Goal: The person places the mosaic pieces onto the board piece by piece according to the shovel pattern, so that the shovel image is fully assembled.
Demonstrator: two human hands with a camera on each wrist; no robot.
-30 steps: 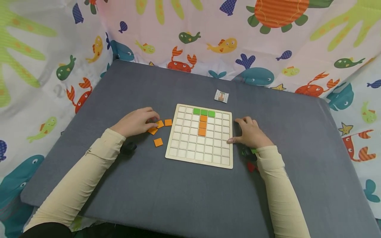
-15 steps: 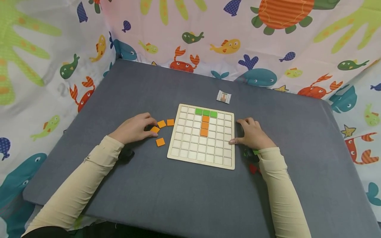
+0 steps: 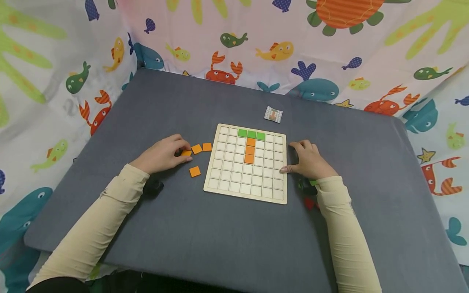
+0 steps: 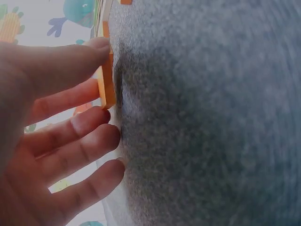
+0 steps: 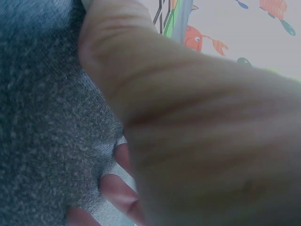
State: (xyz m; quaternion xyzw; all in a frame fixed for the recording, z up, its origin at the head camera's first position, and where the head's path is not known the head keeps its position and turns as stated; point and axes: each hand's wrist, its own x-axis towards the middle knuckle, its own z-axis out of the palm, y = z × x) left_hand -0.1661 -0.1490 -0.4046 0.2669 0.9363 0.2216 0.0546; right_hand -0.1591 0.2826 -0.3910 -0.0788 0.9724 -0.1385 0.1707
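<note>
Orange square tile [image 3: 186,153]: lies left of the board, between thumb and index finger of the left hand [image 3: 161,155]. We read a light pinch on it, the other fingers spread apart; whether it is off the table, we cannot tell. Just beside it, a second orange tile [image 3: 196,148], then a third [image 3: 207,147] close to the board; a fourth [image 3: 195,171] lies nearer the person. Main hazard, we judge: a thumb slip on so thin a piece would drop or flip it, and a careless fingertip could sweep its neighbour along. Wooden grid board [image 3: 236,177]: three green tiles [image 3: 251,134] across the top row, an orange column [image 3: 249,151] of three below the middle one. Right hand [image 3: 310,162]: thumb on the right rim, fingers loosely bent beyond it; the right wrist view hides most of this. Too hard a press there might skid the board and jolt the seated tiles. Under that wrist, a green piece [image 3: 312,182] and a red piece [image 3: 309,203]; we suspect a dragging cuff would scatter them. Beyond the board, a small pattern card [image 3: 273,114] on the grey table [image 3: 220,244].
</note>
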